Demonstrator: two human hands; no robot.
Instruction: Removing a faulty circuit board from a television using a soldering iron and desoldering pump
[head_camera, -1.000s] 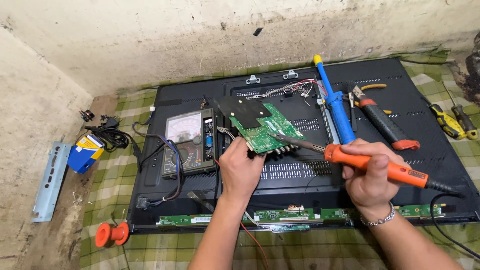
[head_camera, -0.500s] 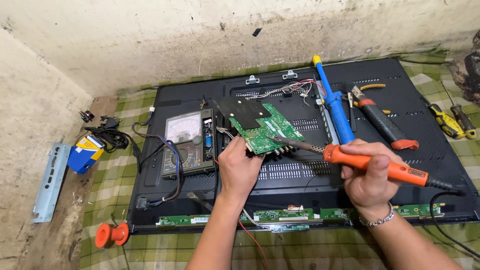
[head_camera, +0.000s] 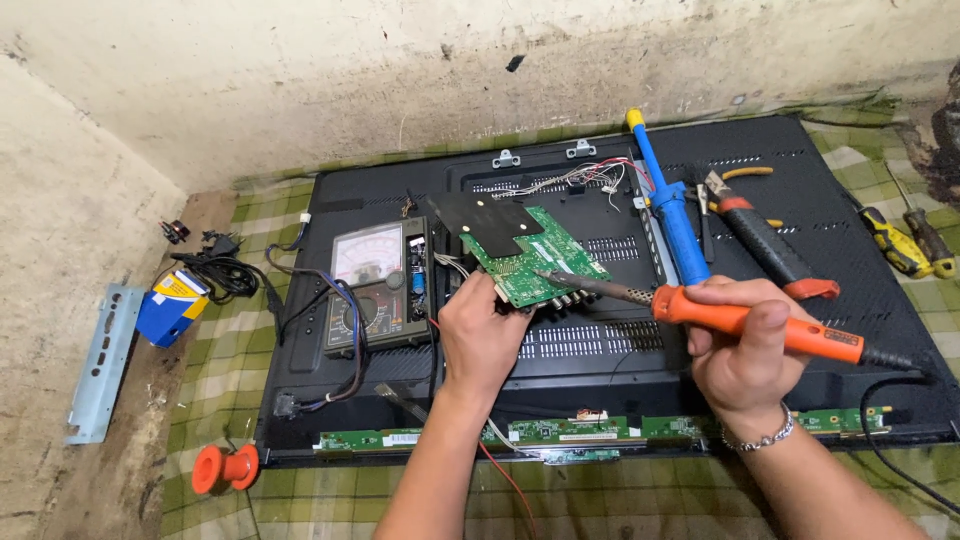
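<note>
Both hands work over the back of a flat television panel (head_camera: 860, 260) that lies face down on a green checked cloth (head_camera: 230, 400). The left hand (head_camera: 485, 340) is closed on the near edge of a green circuit board (head_camera: 535, 262), holding it tilted up off the panel so its face is turned toward the person; a black sheet (head_camera: 485, 215) covers the board's far corner at 11 o'clock. The right hand (head_camera: 745, 345) is wrapped around the orange handle of a soldering iron (head_camera: 760, 325), held like a pen and pointed toward 9 o'clock, so the dark tip meets the board near its lower right edge, by a row of connectors. Its cord runs off toward 4 o'clock.

At 9 o'clock from the board, an analogue multimeter (head_camera: 375, 285) lies on the panel with its leads looped beside it, within easy reach of the left hand. At 1 o'clock lies a blue desoldering pump (head_camera: 670, 215), and just right of it a pair of pliers (head_camera: 765, 240) with red-and-black handles. 2 screwdrivers (head_camera: 915, 245) rest on the cloth at 3 o'clock. Along the panel's near edge runs a strip of narrow green boards (head_camera: 570, 432). Far left are a blue box (head_camera: 170, 305), a metal bracket (head_camera: 100, 360), and an orange spool (head_camera: 225, 467).
</note>
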